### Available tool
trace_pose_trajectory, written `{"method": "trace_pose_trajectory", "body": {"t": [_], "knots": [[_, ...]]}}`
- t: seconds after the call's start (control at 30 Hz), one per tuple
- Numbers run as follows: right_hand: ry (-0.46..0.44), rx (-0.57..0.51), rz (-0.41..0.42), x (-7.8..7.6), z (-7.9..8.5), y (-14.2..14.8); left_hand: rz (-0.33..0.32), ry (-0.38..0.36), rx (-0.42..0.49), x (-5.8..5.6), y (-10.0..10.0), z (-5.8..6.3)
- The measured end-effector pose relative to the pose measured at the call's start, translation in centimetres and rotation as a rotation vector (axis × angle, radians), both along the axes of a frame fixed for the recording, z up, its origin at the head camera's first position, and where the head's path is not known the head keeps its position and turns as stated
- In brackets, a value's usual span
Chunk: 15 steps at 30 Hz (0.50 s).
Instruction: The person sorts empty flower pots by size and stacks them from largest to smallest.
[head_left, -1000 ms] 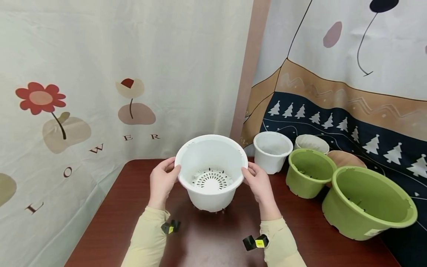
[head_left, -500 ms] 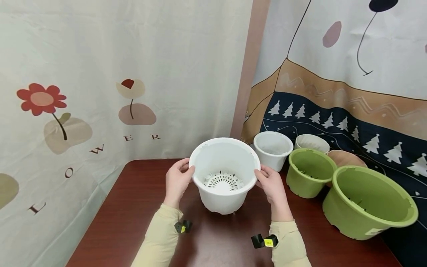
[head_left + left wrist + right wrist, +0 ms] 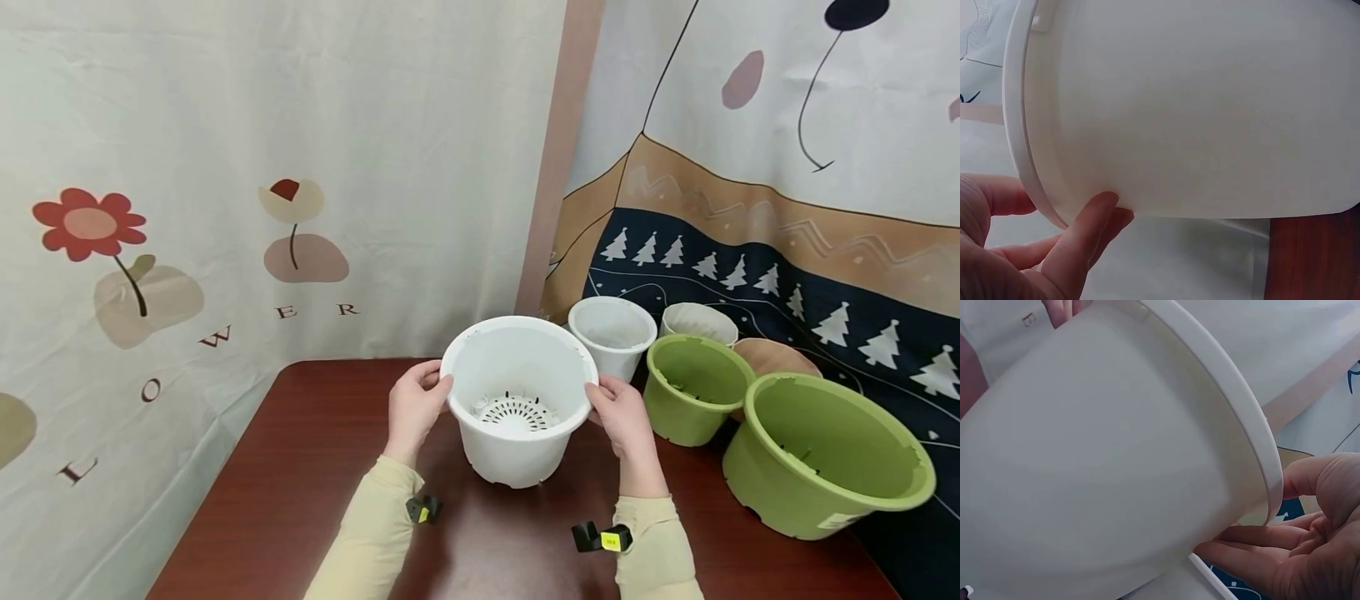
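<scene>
Both hands hold a large white plastic flowerpot (image 3: pixel 517 454) by opposite sides of its rim, over the middle of the table. Slots and small pegs show in its floor, and its mouth tips toward the head camera. My left hand (image 3: pixel 416 408) grips the left rim, thumb on top; in the left wrist view its fingers (image 3: pixel 1088 234) lie under the rim against the outer wall. On the opposite side my right hand (image 3: pixel 624 417) pinches the rim, its fingers (image 3: pixel 1241 553) extended beneath against the wall.
Behind and to the right stands a smaller white pot (image 3: pixel 611 329). A cream pot (image 3: pixel 697 321), a medium green pot (image 3: pixel 686 417) and a large green pot (image 3: pixel 787 483) line the right side of the dark red table (image 3: pixel 300 467). Printed curtains (image 3: pixel 420 167) hang behind.
Both hands have carried the white flowerpot to the right and slightly nearer the head camera. It now overlaps the smaller white pot in the head view. The other pots stay put.
</scene>
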State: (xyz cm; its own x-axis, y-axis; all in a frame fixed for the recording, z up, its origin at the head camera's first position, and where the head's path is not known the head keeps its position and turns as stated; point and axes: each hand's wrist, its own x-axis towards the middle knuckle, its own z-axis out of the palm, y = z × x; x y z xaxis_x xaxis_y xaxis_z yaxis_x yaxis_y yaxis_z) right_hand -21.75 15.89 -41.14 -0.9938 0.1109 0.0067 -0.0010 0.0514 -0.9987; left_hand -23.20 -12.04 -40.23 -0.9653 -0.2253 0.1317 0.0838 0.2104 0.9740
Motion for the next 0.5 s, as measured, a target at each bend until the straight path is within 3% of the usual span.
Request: {"method": "trace_pose_trajectory", "body": {"t": [0.5], "knots": [[-0.021,0.015,0.028,-0.1,0.33,0.52,-0.019,0.012,0.002,-0.31,0.28,-0.53]]}}
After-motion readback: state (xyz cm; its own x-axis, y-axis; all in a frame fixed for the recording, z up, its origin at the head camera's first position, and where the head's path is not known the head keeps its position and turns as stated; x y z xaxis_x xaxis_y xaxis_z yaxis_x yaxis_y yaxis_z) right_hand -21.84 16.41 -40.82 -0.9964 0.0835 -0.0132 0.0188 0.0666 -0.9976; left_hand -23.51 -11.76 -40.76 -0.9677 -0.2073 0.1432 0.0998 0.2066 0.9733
